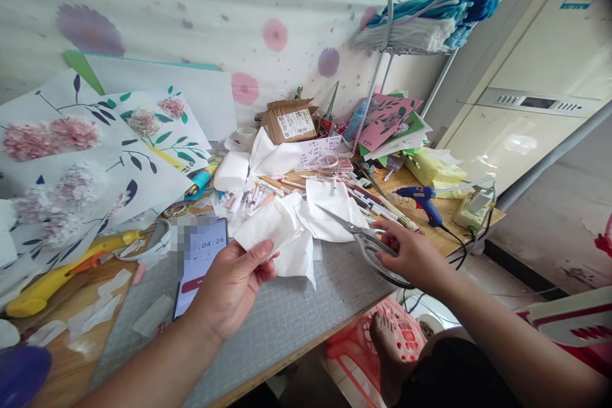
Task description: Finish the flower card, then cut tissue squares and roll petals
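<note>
My left hand [241, 280] pinches the near edge of a white paper tissue [275, 229] between thumb and fingers, above the grey cutting mat [296, 312]. The tissue is creased and hangs in loose folds. In my right hand [406, 252] are metal scissors [351, 226], their blades pointing left toward the paper. My fingers are at the handles, and part of the grip is hidden. Behind the blades lies another piece of white tissue [332, 204]. A phone [205, 255] showing a timer rests left of my left hand.
Pens and markers [377, 204] crowd the middle back. A blue glue gun [423, 201] stands on the right with its cord trailing. Flower pictures [71, 172] lean at the left, near a yellow tool [71, 268]. A cardboard box [291, 122] sits against the wall.
</note>
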Demonstrator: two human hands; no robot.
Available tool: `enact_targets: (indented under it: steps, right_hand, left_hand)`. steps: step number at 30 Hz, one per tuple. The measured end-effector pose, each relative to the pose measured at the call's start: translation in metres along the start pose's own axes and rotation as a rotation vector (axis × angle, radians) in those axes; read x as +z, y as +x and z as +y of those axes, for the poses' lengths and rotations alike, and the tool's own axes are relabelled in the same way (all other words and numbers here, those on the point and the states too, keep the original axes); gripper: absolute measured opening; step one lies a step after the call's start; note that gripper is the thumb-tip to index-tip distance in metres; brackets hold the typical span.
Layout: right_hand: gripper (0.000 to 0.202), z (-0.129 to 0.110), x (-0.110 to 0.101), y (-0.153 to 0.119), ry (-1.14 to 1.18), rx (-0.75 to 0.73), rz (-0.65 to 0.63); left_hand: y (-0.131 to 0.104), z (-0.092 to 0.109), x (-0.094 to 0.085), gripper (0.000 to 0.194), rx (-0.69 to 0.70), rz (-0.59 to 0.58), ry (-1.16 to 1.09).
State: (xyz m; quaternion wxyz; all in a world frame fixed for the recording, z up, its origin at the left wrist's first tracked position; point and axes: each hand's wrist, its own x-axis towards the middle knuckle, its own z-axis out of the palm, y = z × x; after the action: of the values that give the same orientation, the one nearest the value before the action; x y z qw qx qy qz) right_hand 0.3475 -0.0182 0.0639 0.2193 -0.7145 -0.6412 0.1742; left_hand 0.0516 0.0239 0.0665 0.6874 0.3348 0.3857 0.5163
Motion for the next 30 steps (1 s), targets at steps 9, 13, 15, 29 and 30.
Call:
enact_targets:
  steps: [9, 13, 15, 29, 30]
  right_hand:
    - [0.068, -0.039, 0.015, -0.055, 0.876, -0.085, -0.26]
    - [0.062, -0.047, 0.026, -0.068, 0.849, -0.137, -0.484]
    - [0.061, -0.049, 0.029, -0.069, 0.83, -0.194, -0.523]
    - [0.082, -0.097, 0.009, -0.063, 0.486, -0.38, -0.491]
    - [0.083, -0.097, 0.008, -0.064, 0.486, -0.375, -0.497]
  left_hand:
    - [-0.002, 0.006, 0.001, 0.025, 0.082, 0.002, -0.111]
    - [-0.005, 0.012, 0.003, 0.026, 0.131, 0.004, -0.162]
    - [-0.006, 0.013, 0.003, 0.027, 0.111, -0.005, -0.187]
    - [-0.012, 0.01, 0.005, 0.025, 0.036, 0.002, -0.303]
    - [-0.012, 0.01, 0.005, 0.025, 0.039, 0.004, -0.311]
